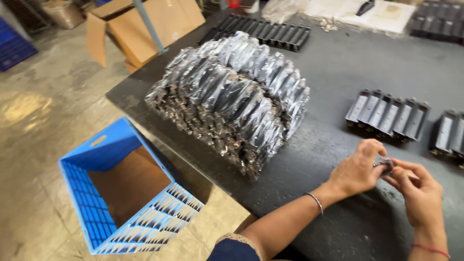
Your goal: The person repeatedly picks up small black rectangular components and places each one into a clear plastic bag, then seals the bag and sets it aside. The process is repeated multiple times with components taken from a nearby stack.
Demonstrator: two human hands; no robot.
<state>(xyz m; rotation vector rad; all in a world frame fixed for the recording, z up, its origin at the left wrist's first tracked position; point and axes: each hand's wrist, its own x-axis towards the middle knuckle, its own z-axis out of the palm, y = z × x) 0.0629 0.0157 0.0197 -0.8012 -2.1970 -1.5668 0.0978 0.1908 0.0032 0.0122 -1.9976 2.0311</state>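
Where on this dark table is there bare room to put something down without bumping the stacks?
Bare table lies between the wrapped pile and the black trays on the right. Another free strip runs along the near edge, below the pile and left of the left hand. It is crowded at the far edge and around the right hand.

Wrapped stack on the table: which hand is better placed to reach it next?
Probably the left hand: it lies nearer the wrapped stack, with bare dark table between. The right hand sits farther off. Both pinch a small metal part.
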